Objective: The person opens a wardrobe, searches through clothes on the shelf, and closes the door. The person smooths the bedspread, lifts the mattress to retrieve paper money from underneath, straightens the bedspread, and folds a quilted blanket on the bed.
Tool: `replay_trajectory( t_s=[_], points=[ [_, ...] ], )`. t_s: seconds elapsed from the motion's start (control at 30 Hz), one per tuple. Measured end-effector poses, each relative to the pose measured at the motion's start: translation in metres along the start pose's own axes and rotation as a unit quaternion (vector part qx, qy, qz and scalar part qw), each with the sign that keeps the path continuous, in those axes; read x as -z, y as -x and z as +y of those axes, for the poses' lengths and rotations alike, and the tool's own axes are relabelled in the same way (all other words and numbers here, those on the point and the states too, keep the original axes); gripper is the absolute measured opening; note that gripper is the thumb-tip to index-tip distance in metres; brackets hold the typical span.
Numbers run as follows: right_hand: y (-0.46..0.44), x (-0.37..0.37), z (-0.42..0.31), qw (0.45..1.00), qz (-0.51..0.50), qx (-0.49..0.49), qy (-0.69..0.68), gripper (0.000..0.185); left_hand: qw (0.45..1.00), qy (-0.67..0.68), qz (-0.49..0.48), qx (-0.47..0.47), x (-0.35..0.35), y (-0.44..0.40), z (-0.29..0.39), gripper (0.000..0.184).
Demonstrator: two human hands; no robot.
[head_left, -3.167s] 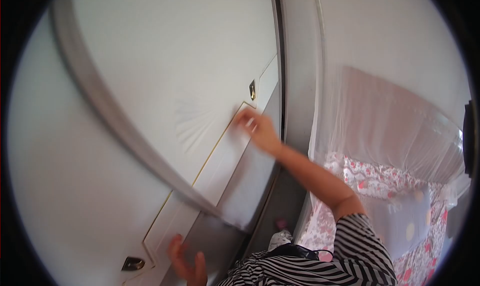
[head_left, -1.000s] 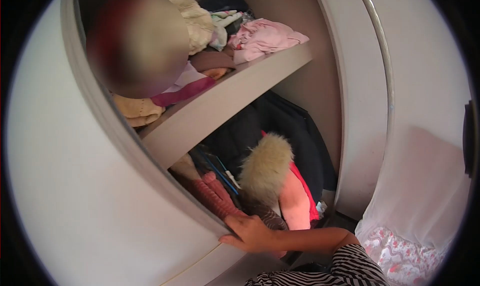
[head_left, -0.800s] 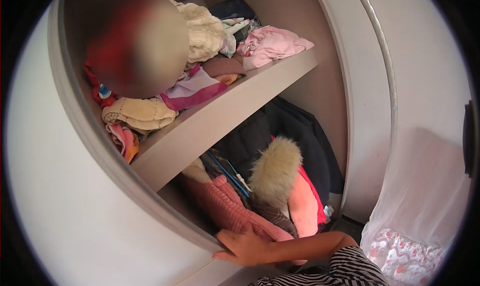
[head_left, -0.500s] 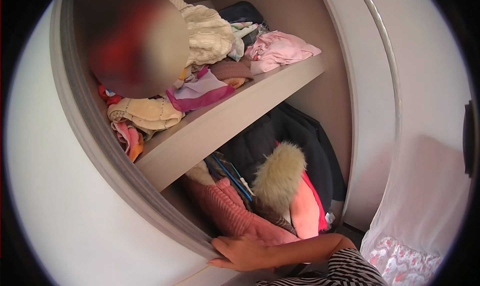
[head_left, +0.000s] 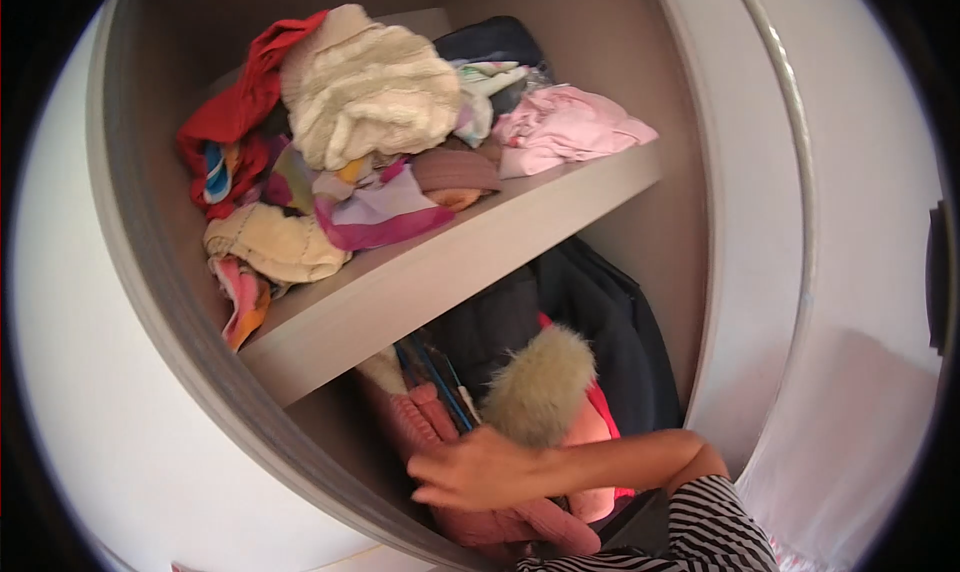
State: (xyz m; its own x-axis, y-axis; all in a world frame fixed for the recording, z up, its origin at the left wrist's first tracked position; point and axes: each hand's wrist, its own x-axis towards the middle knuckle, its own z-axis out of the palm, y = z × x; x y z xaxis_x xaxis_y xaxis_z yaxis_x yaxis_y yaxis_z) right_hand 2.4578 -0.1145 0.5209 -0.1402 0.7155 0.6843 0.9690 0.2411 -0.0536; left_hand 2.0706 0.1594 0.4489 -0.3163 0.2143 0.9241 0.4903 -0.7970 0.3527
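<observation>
My right hand (head_left: 478, 469) reaches in from the lower right, in a black-and-white striped sleeve (head_left: 715, 522). Its fingers are bent against a pink ribbed garment (head_left: 555, 525) in the lower compartment, and their tips are partly hidden. Just above the wrist is a pale fur trim (head_left: 542, 387) beside a coral-pink and red piece of clothing (head_left: 590, 472). Blue hangers (head_left: 440, 380) show between the garments, with dark coats (head_left: 610, 322) behind. My left hand is out of view.
A slanting shelf (head_left: 450, 280) crosses the cupboard above my hand. On it lie a cream knitted item (head_left: 375, 92), a red cloth (head_left: 235, 107), a purple-and-white scarf (head_left: 385, 212) and a pink cloth (head_left: 575, 127). The cupboard's left edge (head_left: 180, 282) curves close by.
My right hand has left the cupboard's edge and moved inside onto the pink garment, which is now bunched differently. The blurred shape over the shelf's left side is gone.
</observation>
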Motion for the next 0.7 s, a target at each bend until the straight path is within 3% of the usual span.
replay_trajectory(
  t_s=[0.07, 0.13, 0.17, 0.23, 0.27, 0.3, 0.37, 0.43, 0.47, 0.53, 0.57, 0.63, 0.67, 0.7],
  points=[
    [-0.008, 0.03, 0.014, 0.994, 0.063, 0.017, 0.087, 0.018, 0.984, 0.025, 0.007, 0.179, -0.004, -0.001, 0.032, 0.032],
    [-0.029, 0.075, 0.026, 0.99, 0.108, 0.021, 0.086, 0.014, 0.955, 0.17, -0.012, 0.243, -0.004, 0.005, 0.058, 0.04],
    [-0.042, 0.092, 0.038, 0.98, 0.153, 0.04, 0.119, 0.016, 0.97, 0.151, 0.0, 0.19, -0.006, 0.008, 0.058, 0.038],
    [-0.073, 0.126, 0.059, 0.933, 0.294, 0.098, 0.184, 0.02, 0.973, 0.134, -0.005, 0.19, -0.003, 0.015, 0.068, 0.036],
    [-0.091, 0.149, 0.066, 0.928, 0.321, 0.082, 0.172, 0.021, 0.974, 0.108, -0.01, 0.201, -0.001, 0.019, 0.066, 0.036],
    [-0.107, 0.167, 0.067, 0.924, 0.352, 0.031, 0.146, 0.025, 0.99, 0.09, -0.003, 0.111, -0.003, 0.021, 0.077, 0.036],
    [-0.145, 0.205, 0.097, 0.831, 0.464, 0.134, 0.276, 0.036, 0.993, 0.065, -0.01, 0.103, 0.005, 0.029, 0.082, 0.035],
    [-0.172, 0.228, 0.12, 0.801, 0.496, 0.045, 0.331, 0.058, 0.994, 0.039, -0.021, 0.101, 0.013, 0.034, 0.086, 0.034],
    [-0.182, 0.234, 0.125, 0.804, 0.496, 0.047, 0.324, 0.058, 0.994, 0.032, -0.019, 0.102, 0.018, 0.037, 0.085, 0.034],
    [-0.198, 0.242, 0.132, 0.838, 0.476, -0.092, 0.249, 0.073, 0.994, 0.031, -0.027, 0.103, 0.027, 0.042, 0.085, 0.034],
    [-0.208, 0.244, 0.142, 0.84, 0.476, -0.09, 0.244, 0.073, 0.994, 0.031, -0.025, 0.106, 0.03, 0.044, 0.087, 0.034],
    [-0.219, 0.238, 0.169, 0.921, 0.361, -0.129, 0.066, 0.079, 0.993, 0.032, -0.025, 0.111, 0.037, 0.047, 0.086, 0.033],
    [-0.22, 0.228, 0.177, 0.921, 0.362, -0.13, 0.063, 0.079, 0.992, 0.038, -0.027, 0.116, 0.04, 0.048, 0.086, 0.033],
    [-0.222, 0.216, 0.177, 0.966, 0.25, -0.06, -0.02, 0.077, 0.992, 0.037, -0.029, 0.115, 0.041, 0.048, 0.088, 0.033]
  ],
)
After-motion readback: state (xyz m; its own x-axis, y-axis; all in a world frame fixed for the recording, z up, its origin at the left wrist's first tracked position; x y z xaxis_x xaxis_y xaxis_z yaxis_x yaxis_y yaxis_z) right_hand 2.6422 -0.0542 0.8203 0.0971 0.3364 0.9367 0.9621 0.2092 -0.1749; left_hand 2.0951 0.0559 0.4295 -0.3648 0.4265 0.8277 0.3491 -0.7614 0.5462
